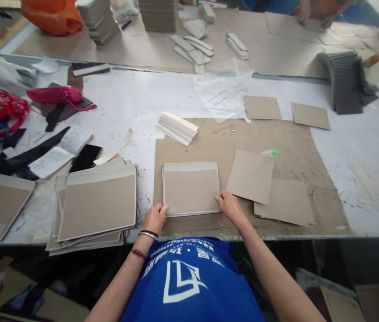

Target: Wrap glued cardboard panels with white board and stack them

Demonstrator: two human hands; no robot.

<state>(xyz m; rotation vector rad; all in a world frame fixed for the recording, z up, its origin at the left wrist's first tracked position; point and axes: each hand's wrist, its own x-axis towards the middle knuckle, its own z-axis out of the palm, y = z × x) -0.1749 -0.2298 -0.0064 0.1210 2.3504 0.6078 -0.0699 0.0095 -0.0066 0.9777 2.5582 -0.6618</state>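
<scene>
In front of me lies a rectangular tan cardboard panel (191, 190) with a pale strip along its far edge and a thin light border. My left hand (156, 217) pinches its near left corner, fingers closed. At the near right corner my right hand (229, 205) grips the same panel between thumb and fingers. Another layer's edge shows just beneath the panel. Right of my right hand, plain cardboard sheets (251, 176) overlap one another. A stack of similar bordered panels (97, 203) sits to the left of my left hand.
A bundle of pale strips (177, 128) lies beyond the panel. A green-tipped glue bottle (273, 152) rests behind the sheets. Left are a phone (85, 158), an open notebook (60, 151) and a pink pouch (55, 95). Another person's hands (315, 18) work at the far right.
</scene>
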